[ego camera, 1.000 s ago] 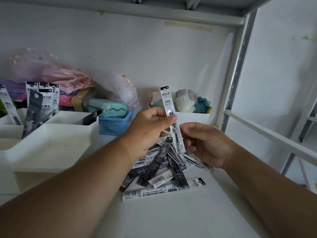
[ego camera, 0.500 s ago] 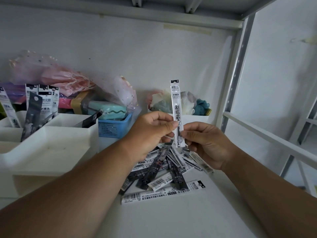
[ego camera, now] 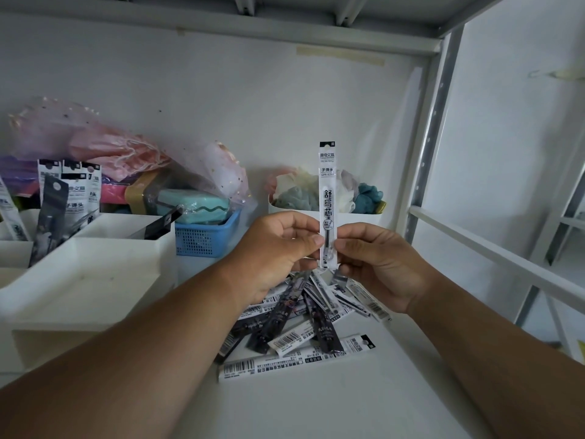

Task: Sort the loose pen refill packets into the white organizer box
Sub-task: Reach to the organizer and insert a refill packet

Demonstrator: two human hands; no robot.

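At frame centre, left hand [ego camera: 278, 248] and right hand [ego camera: 376, 264] pinch one refill packet [ego camera: 327, 198], now upright, raised since a second ago.

1. Blue basket [ego camera: 205, 239] sits at the back of the shelf, holding a teal case [ego camera: 196, 205].
2. Pink mesh bag [ego camera: 104, 147] slumps behind it.
3. White tub [ego camera: 348, 218] of soft, fluffy items stands near the grey shelf upright [ego camera: 433, 128].

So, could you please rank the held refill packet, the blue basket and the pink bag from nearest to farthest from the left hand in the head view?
1. Held refill packet: pinched by the left hand, upright at its right.
2. Blue basket: just behind the hand, to its left.
3. Pink bag: far back left, by the wall.
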